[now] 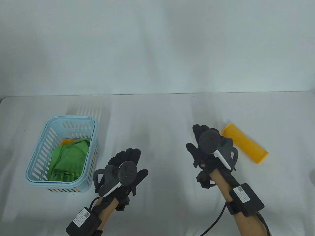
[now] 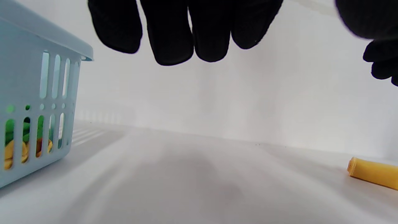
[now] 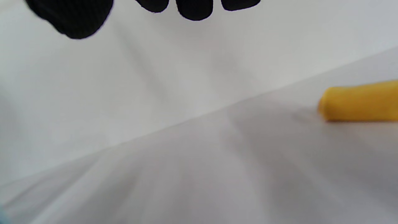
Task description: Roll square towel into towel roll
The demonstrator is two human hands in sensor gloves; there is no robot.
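A light blue slotted basket (image 1: 37, 157) holding crumpled green cloth (image 1: 66, 159) sits on the white table (image 1: 157, 118).

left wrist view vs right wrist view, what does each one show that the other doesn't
Only the left wrist view shows the blue basket with green and orange cloth behind its slots, plus part of the right hand at its edge. Only the right wrist view shows the right hand's own fingertips from above. Both show the yellow towel roll lying on the white table, untouched, and gloved fingers holding nothing.
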